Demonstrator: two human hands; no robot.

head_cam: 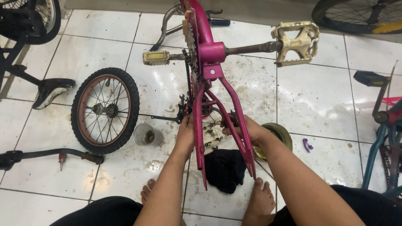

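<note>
Head view, looking down at a tiled floor (318, 96).

Pink bicycle frame (209, 54) lies inverted, rear fork pointing toward the person, its two stays running down between the forearms. Cream pedals stick out to either side: left pedal (155, 57), right pedal (295, 43). Chain (187, 79) runs down from the chainring along the left stay.

Left hand (185, 136): sits against the outer side of the left stay, just below a wrench (169, 117) lying on the floor. Fingers are curled toward the stay; whether the grip closes on the stay or on the chain parts there, cannot tell. Forearm extends straight from lower centre, wrist level.

Right hand (247, 129): between the two stays, fingers bent inward toward a small whitish part (214, 136) under the frame. Grip state unclear; fingertips hidden behind the right stay. Forearm comes in diagonally from lower right.

Surroundings: a loose small wheel (105, 110) lies flat, well left of the hands; clear plastic cup (148, 135) just beside it; black cloth (225, 169) under the fork ends; a round tin (278, 134) behind the right wrist; purple clip (307, 145) further right. Both bare feet rest near the fork tips.
</note>
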